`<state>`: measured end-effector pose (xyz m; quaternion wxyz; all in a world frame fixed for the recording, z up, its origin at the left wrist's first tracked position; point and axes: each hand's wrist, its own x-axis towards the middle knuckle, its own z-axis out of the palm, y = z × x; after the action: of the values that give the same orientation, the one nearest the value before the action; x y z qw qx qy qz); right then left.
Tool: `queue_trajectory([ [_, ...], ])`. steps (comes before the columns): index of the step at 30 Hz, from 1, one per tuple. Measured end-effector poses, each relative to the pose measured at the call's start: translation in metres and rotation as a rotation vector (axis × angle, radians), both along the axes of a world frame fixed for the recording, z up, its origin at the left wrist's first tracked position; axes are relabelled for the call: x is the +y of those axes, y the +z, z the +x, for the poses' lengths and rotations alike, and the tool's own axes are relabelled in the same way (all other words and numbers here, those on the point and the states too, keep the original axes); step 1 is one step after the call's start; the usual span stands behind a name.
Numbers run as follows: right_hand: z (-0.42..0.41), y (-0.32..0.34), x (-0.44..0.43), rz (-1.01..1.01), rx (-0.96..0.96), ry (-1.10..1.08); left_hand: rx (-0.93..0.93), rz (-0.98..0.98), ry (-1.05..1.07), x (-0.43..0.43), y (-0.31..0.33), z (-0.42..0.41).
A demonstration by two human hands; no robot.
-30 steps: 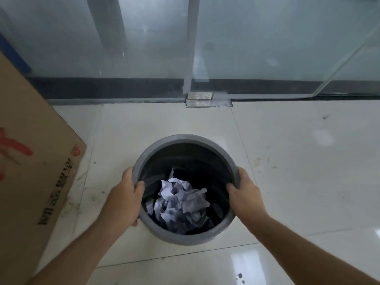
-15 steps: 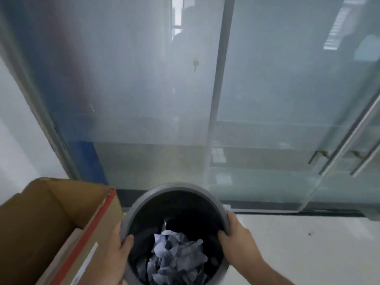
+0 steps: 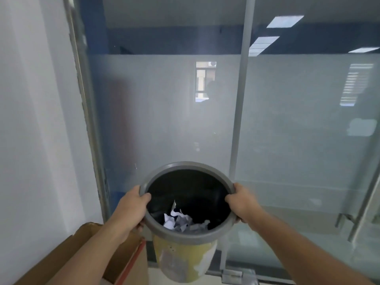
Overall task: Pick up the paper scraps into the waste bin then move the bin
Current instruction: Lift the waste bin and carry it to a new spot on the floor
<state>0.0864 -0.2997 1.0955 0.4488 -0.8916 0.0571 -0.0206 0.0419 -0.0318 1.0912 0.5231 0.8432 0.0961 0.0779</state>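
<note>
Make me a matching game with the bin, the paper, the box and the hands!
Things:
1. bin
2. paper
3. box
4. left hand and right hand

Descriptions:
A. crumpled, lying inside the bin
B. brown, low on the left
C. gripping the rim, one on each side
D. grey rim, held up in the air

Pairs: 1-D, 2-A, 3-B, 4-C

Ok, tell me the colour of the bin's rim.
Grey. The waste bin has a grey rim above a yellowish, patchy outer wall; the head view shows it.
</note>
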Motion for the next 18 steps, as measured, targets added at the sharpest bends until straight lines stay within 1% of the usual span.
queue_trajectory([
  [5, -0.006, 0.001, 0.013, 0.07, -0.002, 0.01, -0.022, 0.006, 0.001, 0.014, 0.004, -0.004],
  [11, -0.01, -0.003, 0.008, 0.021, 0.004, -0.027, -0.025, 0.007, -0.048, 0.011, -0.003, 0.002],
  [15, -0.022, -0.008, -0.018, -0.017, 0.009, -0.122, -0.045, 0.072, -0.15, -0.013, -0.007, 0.021],
  [18, -0.037, -0.014, -0.053, -0.062, 0.018, -0.244, -0.044, 0.08, -0.251, -0.05, -0.014, 0.039],
])
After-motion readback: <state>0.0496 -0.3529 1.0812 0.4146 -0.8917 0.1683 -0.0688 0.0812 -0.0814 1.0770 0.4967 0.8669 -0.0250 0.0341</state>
